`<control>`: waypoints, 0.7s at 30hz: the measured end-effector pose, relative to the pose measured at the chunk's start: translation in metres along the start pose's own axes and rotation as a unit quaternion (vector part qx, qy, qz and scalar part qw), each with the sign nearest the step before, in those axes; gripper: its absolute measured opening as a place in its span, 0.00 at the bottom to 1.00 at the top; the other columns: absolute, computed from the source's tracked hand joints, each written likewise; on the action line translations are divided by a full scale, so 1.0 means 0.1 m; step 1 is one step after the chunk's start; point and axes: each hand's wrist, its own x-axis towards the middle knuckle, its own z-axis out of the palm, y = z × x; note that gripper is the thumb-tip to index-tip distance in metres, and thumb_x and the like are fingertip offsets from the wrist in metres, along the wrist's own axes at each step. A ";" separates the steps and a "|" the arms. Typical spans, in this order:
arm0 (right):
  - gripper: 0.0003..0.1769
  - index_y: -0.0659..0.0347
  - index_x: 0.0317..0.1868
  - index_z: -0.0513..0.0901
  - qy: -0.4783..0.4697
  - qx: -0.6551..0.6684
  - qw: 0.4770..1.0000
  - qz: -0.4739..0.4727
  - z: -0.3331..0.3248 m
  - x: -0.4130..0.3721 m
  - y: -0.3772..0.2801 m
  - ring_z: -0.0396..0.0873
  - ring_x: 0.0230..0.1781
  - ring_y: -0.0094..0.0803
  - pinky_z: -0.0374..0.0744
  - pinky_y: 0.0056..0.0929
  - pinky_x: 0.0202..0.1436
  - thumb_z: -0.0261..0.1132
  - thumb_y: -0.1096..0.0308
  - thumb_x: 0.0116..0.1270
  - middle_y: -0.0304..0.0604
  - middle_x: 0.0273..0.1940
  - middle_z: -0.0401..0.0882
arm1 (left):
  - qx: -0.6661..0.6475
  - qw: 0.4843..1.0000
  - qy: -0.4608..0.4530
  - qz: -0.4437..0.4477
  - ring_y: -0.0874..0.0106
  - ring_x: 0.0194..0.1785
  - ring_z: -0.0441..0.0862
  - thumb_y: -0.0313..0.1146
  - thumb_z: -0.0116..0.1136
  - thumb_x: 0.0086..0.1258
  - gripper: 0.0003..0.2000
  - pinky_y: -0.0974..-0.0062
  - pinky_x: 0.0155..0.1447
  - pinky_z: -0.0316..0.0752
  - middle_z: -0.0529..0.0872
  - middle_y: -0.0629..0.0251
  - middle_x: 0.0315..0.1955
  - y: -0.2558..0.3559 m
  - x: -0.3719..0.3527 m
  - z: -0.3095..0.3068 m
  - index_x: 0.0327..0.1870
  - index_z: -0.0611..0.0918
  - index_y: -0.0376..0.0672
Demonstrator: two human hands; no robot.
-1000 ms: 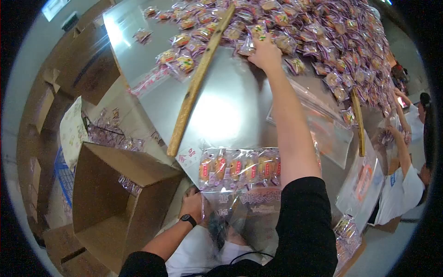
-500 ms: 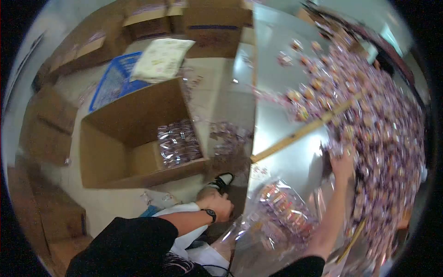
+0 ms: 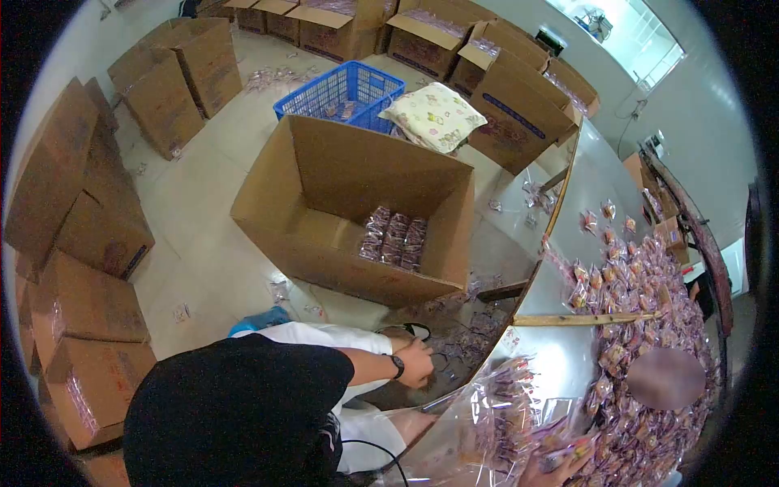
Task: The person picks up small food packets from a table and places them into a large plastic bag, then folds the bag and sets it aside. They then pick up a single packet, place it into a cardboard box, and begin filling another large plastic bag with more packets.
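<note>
My left hand (image 3: 416,363), with a dark watch on the wrist, hangs beside my leg at the table's left edge. Its fingers are curled, and whatever may be in them is hidden. At the bottom right, my right hand (image 3: 556,469) is closed around a few small wrapped snack packets (image 3: 560,448). Close by it on the metal table lies a clear plastic bag (image 3: 479,410) with rows of the same packets inside. A large heap of wrapped snacks (image 3: 625,341) covers the table's right side.
An open cardboard box (image 3: 324,235) on the floor holds bundled packets (image 3: 393,238) in one corner. Behind it are a blue crate (image 3: 349,85) and a patterned cushion (image 3: 434,116). A wooden strip (image 3: 580,320) crosses the table. Several cartons (image 3: 101,316) line the walls.
My right hand has come back from the heap towards the plastic bag, with packets in it. The view has turned to the right. My left hand stays beside my leg.
</note>
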 end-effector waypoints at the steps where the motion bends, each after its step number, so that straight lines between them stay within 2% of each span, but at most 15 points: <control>1: 0.52 0.49 0.81 0.65 -0.017 0.030 0.999 0.021 -0.02 -0.13 -0.25 0.68 0.75 0.60 0.77 0.48 0.71 0.77 0.57 0.55 0.59 0.79 0.59 | -0.027 0.999 0.020 -0.001 0.55 0.51 0.85 0.48 0.62 0.63 0.16 0.48 0.52 0.73 0.91 0.60 0.37 -0.06 -0.01 0.03 0.35 0.92 0.45; 2: 0.52 0.49 0.80 0.65 -0.034 0.062 0.997 0.043 -0.02 -0.23 -0.50 0.69 0.74 0.59 0.77 0.48 0.71 0.77 0.57 0.55 0.58 0.79 0.60 | -0.138 0.989 0.042 -0.037 0.54 0.49 0.86 0.47 0.62 0.63 0.15 0.50 0.50 0.75 0.91 0.59 0.36 -0.16 -0.03 0.06 0.35 0.91 0.45; 4: 0.52 0.50 0.80 0.66 -0.068 0.129 0.985 0.093 -0.01 -0.49 -0.97 0.69 0.74 0.59 0.77 0.48 0.71 0.77 0.57 0.54 0.58 0.78 0.61 | -0.358 0.925 0.081 -0.100 0.54 0.43 0.88 0.45 0.63 0.63 0.14 0.53 0.48 0.79 0.91 0.56 0.35 -0.32 -0.03 0.10 0.36 0.91 0.44; 6: 0.51 0.50 0.79 0.66 -0.096 0.193 0.966 0.143 -0.02 -0.76 -1.33 0.70 0.73 0.58 0.77 0.48 0.71 0.77 0.57 0.54 0.58 0.77 0.62 | -0.394 0.866 0.264 -0.158 0.55 0.38 0.89 0.42 0.64 0.64 0.12 0.57 0.45 0.82 0.91 0.53 0.35 -0.46 -0.08 0.09 0.37 0.90 0.43; 8: 0.51 0.51 0.79 0.66 -0.121 0.262 0.936 0.201 -0.08 -1.02 -1.66 0.71 0.73 0.57 0.77 0.48 0.71 0.76 0.57 0.54 0.57 0.76 0.63 | -0.447 0.823 0.306 -0.170 0.65 0.39 0.89 0.39 0.63 0.71 0.11 0.65 0.47 0.82 0.92 0.58 0.34 -0.41 -0.43 -0.35 0.40 0.89 0.40; 10: 0.51 0.52 0.79 0.66 -0.138 0.327 0.895 0.269 -0.19 -1.25 -1.97 0.71 0.72 0.57 0.77 0.48 0.71 0.76 0.56 0.54 0.57 0.76 0.64 | -0.555 0.777 0.257 -0.147 0.72 0.42 0.88 0.36 0.61 0.75 0.11 0.71 0.48 0.82 0.92 0.64 0.37 -0.28 -0.79 -0.70 0.42 0.89 0.38; 12: 0.50 0.52 0.78 0.67 -0.138 0.394 0.845 0.335 -0.28 -1.42 -2.24 0.72 0.71 0.56 0.77 0.48 0.71 0.76 0.56 0.54 0.56 0.75 0.66 | -0.575 0.798 0.167 -0.070 0.73 0.46 0.87 0.35 0.60 0.77 0.11 0.72 0.50 0.82 0.91 0.66 0.44 -0.10 -1.20 -1.19 0.49 0.88 0.38; 13: 0.50 0.53 0.78 0.67 -0.133 0.431 0.816 0.361 -0.30 -1.49 -2.35 0.73 0.71 0.56 0.77 0.48 0.71 0.76 0.56 0.54 0.56 0.74 0.66 | -0.644 0.758 0.093 -0.048 0.73 0.51 0.85 0.36 0.60 0.77 0.14 0.71 0.53 0.82 0.90 0.64 0.50 0.01 -1.37 -1.39 0.57 0.85 0.39; 14: 0.50 0.53 0.78 0.67 -0.119 0.460 0.789 0.389 -0.33 -1.53 -2.48 0.73 0.71 0.55 0.77 0.48 0.71 0.76 0.56 0.54 0.56 0.74 0.67 | -0.704 0.709 0.017 -0.033 0.72 0.56 0.83 0.38 0.61 0.77 0.19 0.70 0.55 0.83 0.88 0.63 0.56 0.11 -1.47 -1.55 0.64 0.82 0.40; 16: 0.50 0.54 0.77 0.67 -0.089 0.526 0.728 0.431 -0.39 -1.61 -2.65 0.74 0.70 0.55 0.77 0.48 0.71 0.76 0.56 0.54 0.56 0.73 0.68 | -0.745 0.658 -0.099 0.039 0.69 0.66 0.76 0.45 0.65 0.75 0.32 0.67 0.61 0.81 0.80 0.59 0.66 0.27 -1.57 -1.65 0.76 0.70 0.42; 17: 0.50 0.54 0.77 0.67 -0.070 0.552 0.702 0.446 -0.41 -1.63 -2.71 0.74 0.70 0.54 0.77 0.48 0.71 0.76 0.56 0.53 0.55 0.73 0.68 | -0.739 0.652 -0.151 0.077 0.67 0.71 0.71 0.51 0.68 0.70 0.41 0.63 0.67 0.78 0.74 0.59 0.72 0.34 -1.58 -1.62 0.80 0.64 0.44; 18: 0.50 0.54 0.77 0.67 -0.049 0.573 0.676 0.461 -0.44 -1.65 -2.78 0.74 0.69 0.54 0.77 0.49 0.72 0.76 0.56 0.53 0.55 0.72 0.69 | -0.744 0.638 -0.153 0.125 0.67 0.71 0.71 0.42 0.63 0.77 0.34 0.68 0.69 0.74 0.78 0.60 0.67 0.44 -1.61 -1.62 0.80 0.64 0.44; 20: 0.49 0.55 0.77 0.67 -0.010 0.602 0.636 0.482 -0.48 -1.65 -2.86 0.75 0.69 0.53 0.77 0.49 0.72 0.75 0.56 0.53 0.55 0.72 0.70 | -0.741 0.624 -0.226 0.099 0.69 0.72 0.71 0.49 0.71 0.69 0.43 0.65 0.66 0.78 0.74 0.60 0.72 0.61 -1.64 -1.60 0.80 0.63 0.43; 21: 0.49 0.55 0.76 0.67 0.008 0.612 0.620 0.492 -0.52 -1.69 -2.89 0.75 0.68 0.53 0.77 0.49 0.72 0.75 0.56 0.53 0.55 0.71 0.71 | -0.726 0.638 -0.239 0.097 0.69 0.71 0.72 0.46 0.71 0.70 0.41 0.68 0.64 0.79 0.76 0.61 0.70 0.69 -1.69 -1.56 0.80 0.64 0.43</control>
